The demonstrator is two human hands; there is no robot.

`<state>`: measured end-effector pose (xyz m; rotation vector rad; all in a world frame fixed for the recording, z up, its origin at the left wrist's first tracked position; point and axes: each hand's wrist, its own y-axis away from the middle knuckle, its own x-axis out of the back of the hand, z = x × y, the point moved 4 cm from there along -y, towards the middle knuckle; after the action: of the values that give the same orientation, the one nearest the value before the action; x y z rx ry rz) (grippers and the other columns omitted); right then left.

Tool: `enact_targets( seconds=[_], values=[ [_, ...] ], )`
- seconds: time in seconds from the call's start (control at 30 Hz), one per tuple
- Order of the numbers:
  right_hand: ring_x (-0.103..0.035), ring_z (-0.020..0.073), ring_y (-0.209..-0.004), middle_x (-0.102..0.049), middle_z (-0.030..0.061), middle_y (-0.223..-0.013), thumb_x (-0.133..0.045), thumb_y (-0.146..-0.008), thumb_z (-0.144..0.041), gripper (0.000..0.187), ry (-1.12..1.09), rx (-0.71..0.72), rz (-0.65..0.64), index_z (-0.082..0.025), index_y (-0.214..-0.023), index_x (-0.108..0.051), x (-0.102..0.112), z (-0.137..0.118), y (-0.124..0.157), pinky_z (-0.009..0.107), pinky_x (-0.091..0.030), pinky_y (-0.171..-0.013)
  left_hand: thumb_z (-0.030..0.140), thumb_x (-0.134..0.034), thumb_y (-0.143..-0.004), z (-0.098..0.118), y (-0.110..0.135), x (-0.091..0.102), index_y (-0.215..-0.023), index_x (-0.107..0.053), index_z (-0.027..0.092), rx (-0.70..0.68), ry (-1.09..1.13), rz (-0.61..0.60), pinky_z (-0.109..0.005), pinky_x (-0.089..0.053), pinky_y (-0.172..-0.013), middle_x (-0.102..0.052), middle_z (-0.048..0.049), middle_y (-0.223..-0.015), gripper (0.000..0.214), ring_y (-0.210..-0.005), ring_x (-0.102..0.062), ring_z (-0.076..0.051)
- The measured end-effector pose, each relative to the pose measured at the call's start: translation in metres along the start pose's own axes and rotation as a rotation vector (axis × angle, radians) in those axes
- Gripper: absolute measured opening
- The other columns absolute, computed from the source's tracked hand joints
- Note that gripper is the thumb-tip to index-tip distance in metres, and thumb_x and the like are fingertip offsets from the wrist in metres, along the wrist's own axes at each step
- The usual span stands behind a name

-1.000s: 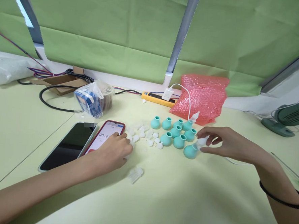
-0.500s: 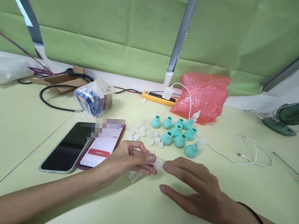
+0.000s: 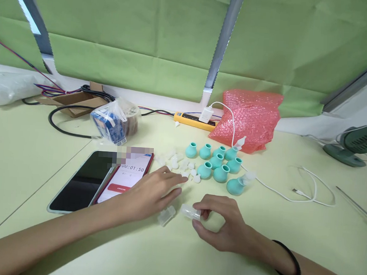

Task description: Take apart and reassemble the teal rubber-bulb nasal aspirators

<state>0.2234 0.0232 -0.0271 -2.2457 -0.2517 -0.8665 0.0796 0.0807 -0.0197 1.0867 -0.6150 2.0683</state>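
Observation:
My right hand (image 3: 224, 223) pinches the end of a small clear plastic tube (image 3: 189, 211), which lies sideways just above or on the table. Close to its left, a second clear plastic piece (image 3: 166, 216) lies on the table. My left hand (image 3: 155, 189) reaches over a scatter of small white plastic pieces (image 3: 175, 163), its fingers stretched and the thumb apart. Its fingertips are at the near edge of that scatter; whether they touch a piece I cannot tell. Several teal rubber bulbs (image 3: 204, 170) with open necks stand beyond, and one tilted bulb (image 3: 235, 185) has a clear piece in its neck.
Two phones lie at left, a dark one (image 3: 83, 181) and a red-cased one (image 3: 118, 186) showing a timer. Behind are a pink bubble-wrap bag (image 3: 249, 121), a yellow power strip (image 3: 189, 120) and a bagged blue item (image 3: 109, 122). A white cable (image 3: 279, 196) and a screwdriver (image 3: 355, 205) lie at right.
My left hand has let go of the clear tube and moved up toward the white pieces. My right hand, earlier with fingers spread against the tube, now pinches it lower down.

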Motion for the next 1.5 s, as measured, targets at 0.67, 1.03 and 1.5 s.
enact_targets(
  seconds=[0.67,1.03,1.5],
  values=[
    [-0.049,0.0081,-0.045,-0.055,0.0,-0.059,-0.054,-0.063,-0.013,0.014,-0.204,-0.23,0.01,-0.016,-0.077,-0.057,-0.019,0.024,0.006,0.019,-0.043,-0.041,-0.008,-0.049,-0.063,0.002,0.001,-0.018,-0.066,-0.058,0.01,-0.161,-0.645,-0.175,-0.045,-0.033,-0.089,-0.061,-0.0074,-0.066,0.02,-0.074,-0.057,-0.022],
    [-0.05,0.0098,-0.054,-0.055,0.0024,-0.067,-0.055,-0.068,-0.015,0.014,-0.315,-0.339,-0.046,-0.015,-0.081,-0.058,-0.023,0.027,0.008,0.022,-0.046,-0.047,0.01,-0.051,-0.076,0.013,0.009,-0.006,-0.098,-0.06,0.018,-0.16,0.273,0.168,-0.021,-0.047,-0.072,-0.068,-0.0014,-0.087,0.025,-0.077,-0.062,-0.012],
    [-0.05,0.0104,-0.056,-0.057,0.0033,-0.067,-0.056,-0.068,-0.016,0.012,-0.399,-0.415,-0.04,-0.013,-0.08,-0.059,-0.026,0.031,0.011,0.022,-0.047,-0.049,0.008,-0.048,-0.078,0.011,0.013,-0.022,-0.123,-0.038,0.021,-0.328,0.146,0.307,-0.023,-0.048,-0.061,-0.065,-0.0042,-0.085,0.048,-0.07,-0.061,-0.014]
  ],
)
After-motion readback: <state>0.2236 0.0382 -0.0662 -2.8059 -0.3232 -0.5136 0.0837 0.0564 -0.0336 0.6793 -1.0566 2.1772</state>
